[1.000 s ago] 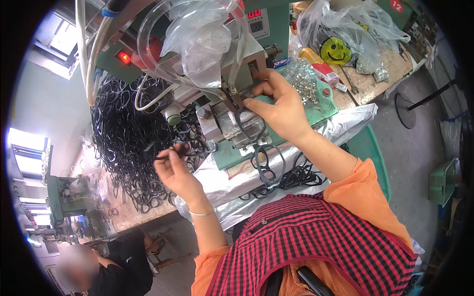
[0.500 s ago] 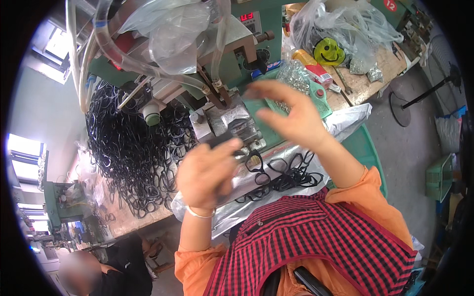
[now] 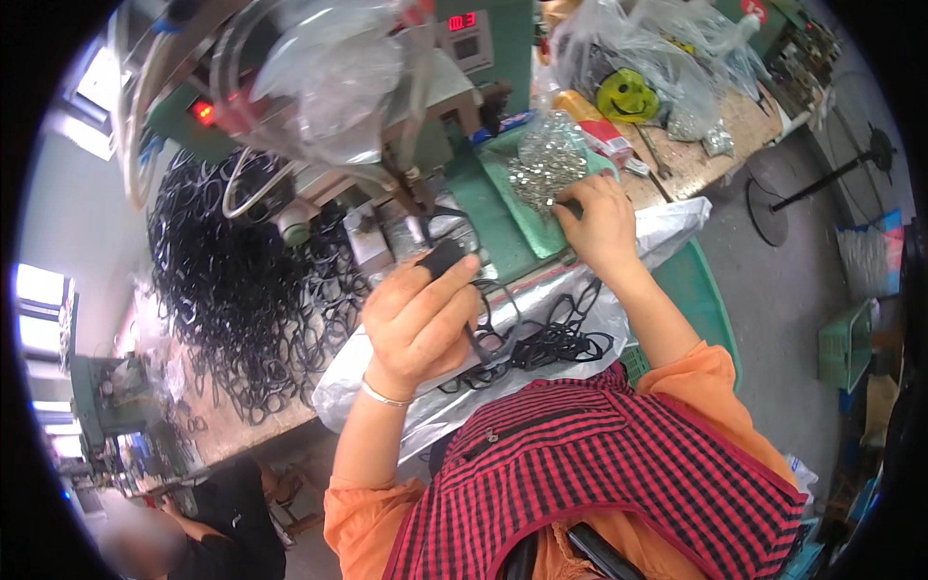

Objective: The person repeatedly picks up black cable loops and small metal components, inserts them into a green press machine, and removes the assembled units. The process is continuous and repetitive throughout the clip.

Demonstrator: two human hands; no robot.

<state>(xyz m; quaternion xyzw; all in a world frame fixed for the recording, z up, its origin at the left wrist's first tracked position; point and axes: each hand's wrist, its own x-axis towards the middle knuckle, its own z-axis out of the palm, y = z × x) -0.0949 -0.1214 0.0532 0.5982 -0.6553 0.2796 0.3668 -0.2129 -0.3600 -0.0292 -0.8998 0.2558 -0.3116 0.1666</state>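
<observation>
Head cam: we have L hand (image 3: 420,324) up in front of the metal fixture (image 3: 367,240), thumb + fingers closed on a small black block (image 3: 443,257); hand & block hide part of fixture from us. R hand (image 3: 601,222) is at the near edge of the heap of small shiny metal parts (image 3: 549,172), in lt. green tray (image 3: 530,232), fingertips drawn together; can't tell if a part is pinched. Obstructions: clear plastic bag (image 3: 333,82) + clear tubes hang before green machine (image 3: 510,58), blurred; we can't make out the tip over the fixture well. Big tangle of black frames (image 3: 222,290) L of fixture, on bench; smaller bunch of black frames (image 3: 556,343) on silver sheet (image 3: 677,227), betw. forearms. Beyond tray: bag w/ yellow smiley (image 3: 628,97), wrench (image 3: 657,155) on bench. R side, off bench: green basket (image 3: 710,309) by R forearm, black stand (image 3: 807,191) on floor. Lower L, well apart: co-worker in dark clothes (image 3: 237,517), seated
</observation>
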